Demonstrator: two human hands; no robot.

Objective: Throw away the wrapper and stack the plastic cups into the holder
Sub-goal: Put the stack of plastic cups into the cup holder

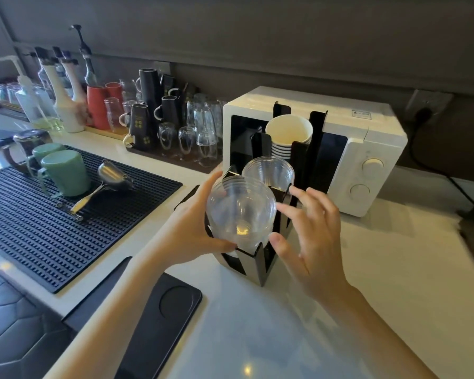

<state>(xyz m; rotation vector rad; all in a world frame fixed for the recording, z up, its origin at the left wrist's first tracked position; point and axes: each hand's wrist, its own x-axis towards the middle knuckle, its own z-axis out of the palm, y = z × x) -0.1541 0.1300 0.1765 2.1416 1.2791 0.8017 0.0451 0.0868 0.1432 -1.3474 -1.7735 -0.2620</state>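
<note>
A stack of clear plastic cups [241, 212] sits in the nearest slot of the black cup holder [257, 265] on the white counter. My left hand [186, 233] grips the stack from its left side, thumb at the front. My right hand [309, 231] hovers just right of the stack with fingers spread, holding nothing. Another clear cup stack [268, 173] stands in the slot behind. Striped paper cups [288, 135] fill the rear slot. No wrapper is visible.
A white microwave [367, 149] stands right behind the holder. A black ribbed mat [39, 236] at left carries green mugs [63, 173] and a metal jigger [112, 176]. Glasses, pitchers and syrup bottles [66, 88] line the back. A black tray [162, 318] lies at the near edge.
</note>
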